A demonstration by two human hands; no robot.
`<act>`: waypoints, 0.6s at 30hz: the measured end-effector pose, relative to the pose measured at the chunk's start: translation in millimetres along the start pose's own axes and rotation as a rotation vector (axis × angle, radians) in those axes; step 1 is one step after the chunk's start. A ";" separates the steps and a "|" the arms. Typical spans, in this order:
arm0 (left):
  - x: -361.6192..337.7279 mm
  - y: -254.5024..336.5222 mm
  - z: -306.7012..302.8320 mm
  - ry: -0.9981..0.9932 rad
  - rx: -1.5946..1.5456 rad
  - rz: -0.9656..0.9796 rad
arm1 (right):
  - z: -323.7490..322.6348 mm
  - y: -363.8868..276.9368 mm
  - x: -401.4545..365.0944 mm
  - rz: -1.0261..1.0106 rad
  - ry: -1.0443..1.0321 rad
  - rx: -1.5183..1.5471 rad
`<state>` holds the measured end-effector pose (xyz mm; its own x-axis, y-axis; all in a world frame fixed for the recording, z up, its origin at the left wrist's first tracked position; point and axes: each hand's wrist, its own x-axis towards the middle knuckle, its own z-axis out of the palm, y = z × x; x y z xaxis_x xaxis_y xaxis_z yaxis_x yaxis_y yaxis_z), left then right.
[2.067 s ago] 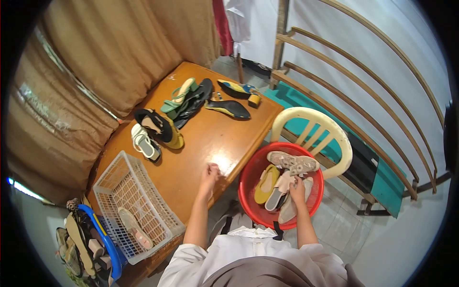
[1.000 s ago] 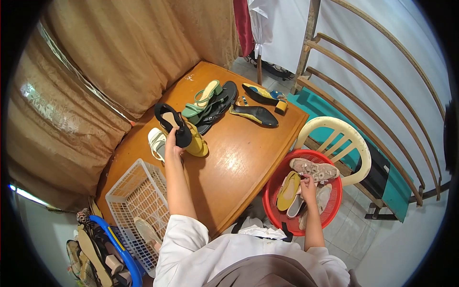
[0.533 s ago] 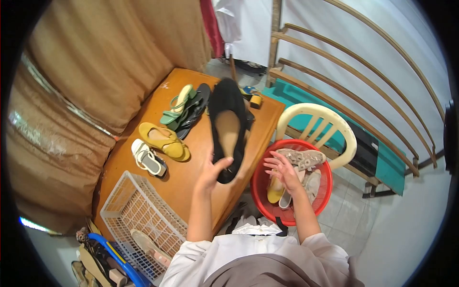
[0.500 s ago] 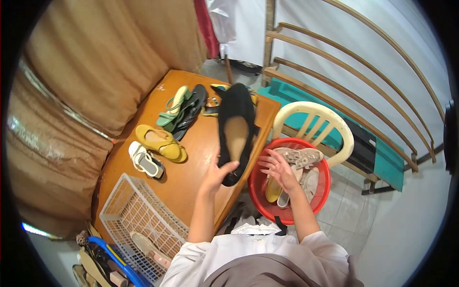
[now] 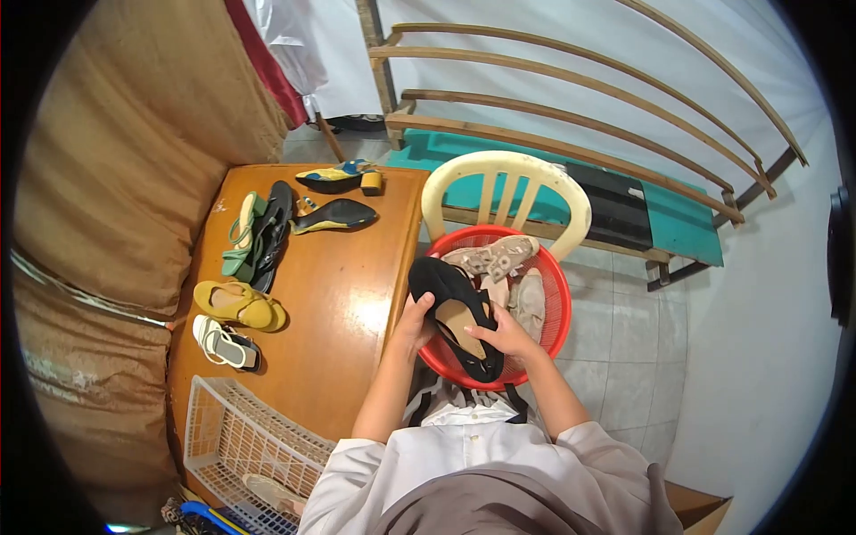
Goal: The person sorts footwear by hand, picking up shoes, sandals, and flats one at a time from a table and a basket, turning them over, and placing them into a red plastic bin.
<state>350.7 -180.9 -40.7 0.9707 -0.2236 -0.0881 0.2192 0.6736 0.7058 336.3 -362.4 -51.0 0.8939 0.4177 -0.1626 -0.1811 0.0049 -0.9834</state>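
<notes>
A black flat shoe with a beige insole is held between both my hands, over the red basket. My left hand grips its left side, the thumb on the upper. From the right, my right hand closes round the other side, thumb over the opening. Beneath and beyond the shoe, beige shoes lie in the basket, partly covered by it.
On the wooden table are yellow sandals, a white sandal, a green sandal, black sandals and patterned heels. A white crate, cream chair and green bench stand around.
The black shoe has moved from above the table to above the red basket, carried by my left hand. My right hand has taken hold of it too. The view has swung right.
</notes>
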 end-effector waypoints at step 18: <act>31.3 -69.6 35.3 0.256 0.033 0.083 | -55.3 20.0 -26.7 -0.002 0.203 -0.363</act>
<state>362.3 -259.6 -67.7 0.9794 0.0193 -0.2011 0.1390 0.6580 0.7400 331.4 -423.6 -70.7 0.9633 0.2306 -0.1372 -0.0552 -0.3300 -0.9424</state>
